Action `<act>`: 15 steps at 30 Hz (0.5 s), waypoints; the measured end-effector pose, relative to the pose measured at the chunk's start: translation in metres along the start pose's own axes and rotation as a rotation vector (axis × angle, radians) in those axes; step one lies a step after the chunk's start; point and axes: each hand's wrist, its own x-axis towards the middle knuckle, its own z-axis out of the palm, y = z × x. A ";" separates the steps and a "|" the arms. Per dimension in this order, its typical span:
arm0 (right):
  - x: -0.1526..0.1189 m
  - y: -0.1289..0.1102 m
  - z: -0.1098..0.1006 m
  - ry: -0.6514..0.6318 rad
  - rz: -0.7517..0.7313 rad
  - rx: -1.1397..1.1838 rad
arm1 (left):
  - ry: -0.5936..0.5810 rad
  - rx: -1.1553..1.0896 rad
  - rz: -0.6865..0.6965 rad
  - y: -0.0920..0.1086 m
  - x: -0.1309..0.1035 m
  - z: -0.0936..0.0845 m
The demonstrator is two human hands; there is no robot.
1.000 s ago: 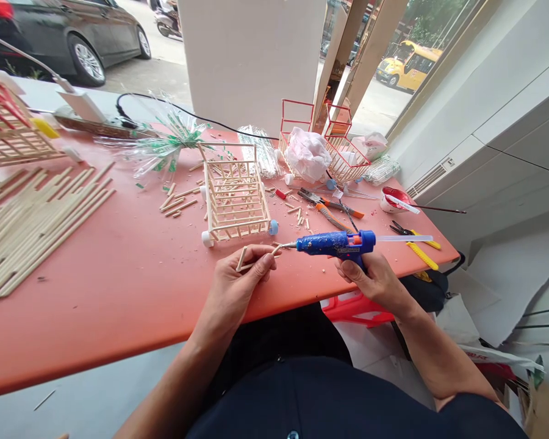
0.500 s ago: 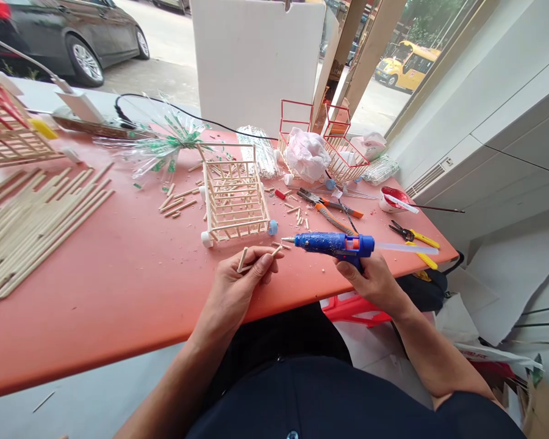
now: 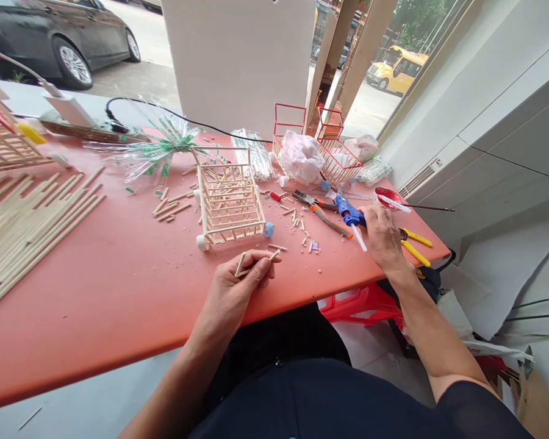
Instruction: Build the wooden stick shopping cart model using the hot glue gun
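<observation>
Near the table's front edge, my left hand (image 3: pixel 244 283) is closed on short wooden sticks (image 3: pixel 240 264) that meet at an angle, like a small frame. My right hand (image 3: pixel 384 236) grips a blue glue gun (image 3: pixel 348 211) at the right of the table. Its nozzle points away, beside the pliers, and a clear glue stick (image 3: pixel 359 239) juts from its back. Beyond my left hand stands a small cart (image 3: pixel 231 207) built of wooden sticks, with white and light blue caps as wheels. Loose stick pieces lie around it.
Long wooden sticks (image 3: pixel 36 238) cover the left of the table (image 3: pixel 132 292). Orange-handled pliers (image 3: pixel 332 221), yellow-handled cutters (image 3: pixel 415 245) and a red paint cup (image 3: pixel 388 196) lie at the right. Red-edged carts (image 3: pixel 338 160) and a crumpled white bag (image 3: pixel 301 157) stand behind.
My right hand has moved the glue gun away from my left hand, forward and right toward the pliers, turning its nozzle away. The left hand keeps its hold on the sticks.
</observation>
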 end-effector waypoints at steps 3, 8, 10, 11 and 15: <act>0.004 0.009 0.012 -0.009 -0.026 -0.002 | 0.017 -0.001 -0.006 0.000 0.001 0.000; 0.012 0.010 0.022 -0.042 -0.069 0.019 | 0.013 0.020 -0.013 0.001 0.000 0.000; 0.014 0.008 0.025 -0.058 -0.086 0.024 | 0.016 0.027 -0.015 0.001 0.000 0.000; 0.015 0.007 0.027 -0.068 -0.092 0.026 | 0.019 0.028 -0.016 0.002 0.000 0.001; 0.011 0.010 0.029 -0.133 -0.106 0.064 | 0.029 0.018 -0.011 0.004 0.000 0.002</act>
